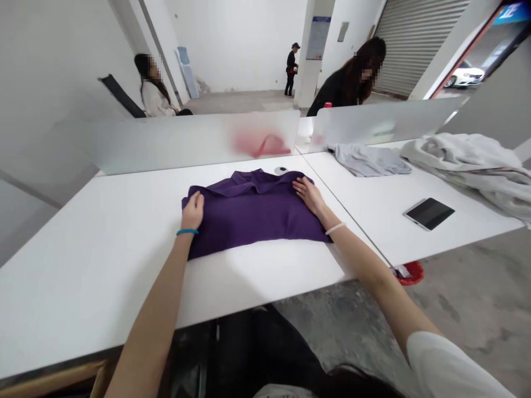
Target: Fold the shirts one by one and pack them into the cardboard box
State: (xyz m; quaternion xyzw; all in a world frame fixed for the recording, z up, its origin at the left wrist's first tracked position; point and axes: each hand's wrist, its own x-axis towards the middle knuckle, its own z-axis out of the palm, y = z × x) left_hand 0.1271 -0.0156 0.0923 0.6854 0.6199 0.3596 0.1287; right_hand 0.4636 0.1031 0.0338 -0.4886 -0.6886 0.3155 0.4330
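Note:
A purple piece of clothing (253, 215) lies folded on the white table in front of me, its long lower edge toward me and its far edge rumpled, with a collar-like fold. My left hand (194, 209), with a blue band at the wrist, is closed on the garment's far left corner. At the far right corner, my right hand (307, 193) rests on the cloth with its fingers stretched out and slightly apart. A pale band circles that wrist. The thumb on this side is hard to make out.
Frosted dividers (174, 141) line the far table edge. Behind the garment lies a white-and-black round item (281, 171). On the right table are grey cloth (369, 160), a white fabric pile (477, 160) and a tablet-like device (430, 214). A red bin (415, 273) stands below. Several people are beyond.

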